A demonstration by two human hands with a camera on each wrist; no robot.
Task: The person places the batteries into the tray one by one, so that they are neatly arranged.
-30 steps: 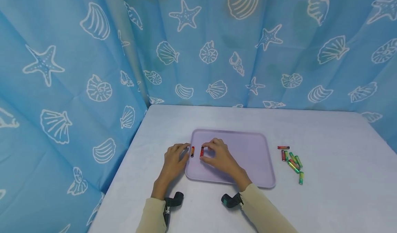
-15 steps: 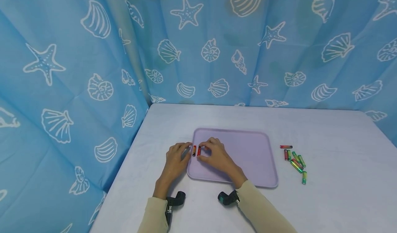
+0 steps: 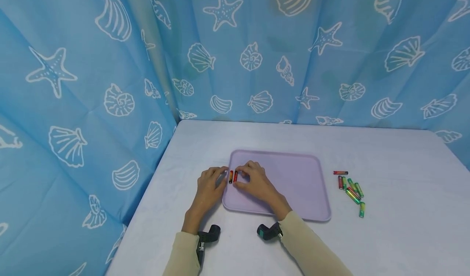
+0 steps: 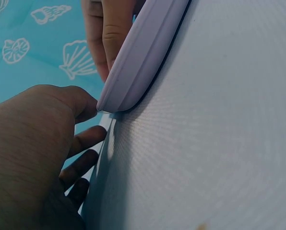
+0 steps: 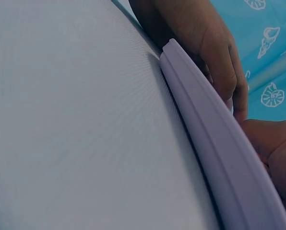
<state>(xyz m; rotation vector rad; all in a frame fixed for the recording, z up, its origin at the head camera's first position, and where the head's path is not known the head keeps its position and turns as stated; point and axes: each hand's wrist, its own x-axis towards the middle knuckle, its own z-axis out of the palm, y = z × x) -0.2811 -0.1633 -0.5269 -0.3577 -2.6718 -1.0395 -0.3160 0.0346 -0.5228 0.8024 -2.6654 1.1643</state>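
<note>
Head view: right hand (image 3: 256, 183) pinched a battery (image 3: 236, 176), left hand (image 3: 208, 188) rested loosely by the tray (image 3: 290, 182). Lining-up seemed underway; a gentle release appeared called for.

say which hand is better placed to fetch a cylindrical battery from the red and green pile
Probably the right hand, once free of the red battery it pinches: the pile lies right of the lilac rectangular tray; the left hand is farther.

Two hands (image 4: 52, 110) meet at a lilac tray (image 4: 138, 62).
</note>
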